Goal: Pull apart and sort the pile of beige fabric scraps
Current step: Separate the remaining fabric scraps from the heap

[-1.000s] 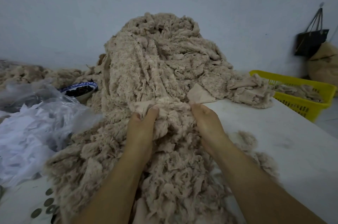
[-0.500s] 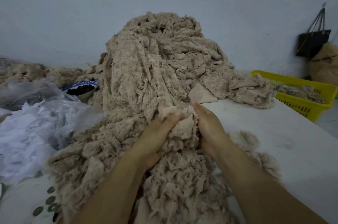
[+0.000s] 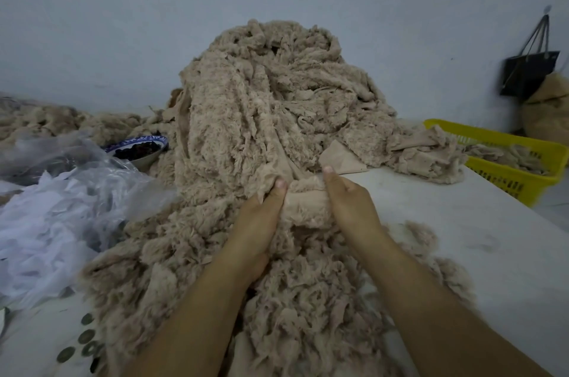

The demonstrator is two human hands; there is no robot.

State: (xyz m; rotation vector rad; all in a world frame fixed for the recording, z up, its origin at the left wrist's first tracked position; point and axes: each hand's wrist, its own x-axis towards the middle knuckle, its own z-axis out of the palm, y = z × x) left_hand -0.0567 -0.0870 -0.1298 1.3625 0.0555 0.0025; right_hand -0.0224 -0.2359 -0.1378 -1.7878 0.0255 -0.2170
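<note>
The scene is dimly and evenly lit with a cool cast; shadows are kept soft. Straight lines are bent and detail is smeared around the yellow basket [image 3: 505, 158] at the frame's edge.

The left hand [image 3: 258, 222] has drawn away from the right hand [image 3: 351, 207], stretching a beige scrap [image 3: 304, 207] between them.

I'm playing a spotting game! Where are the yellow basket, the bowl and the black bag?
yellow basket [image 3: 505, 181], head view, on its front wall.
bowl [image 3: 146, 161], head view, on its pale outer side.
black bag [image 3: 529, 72], head view, on its flat front.
</note>
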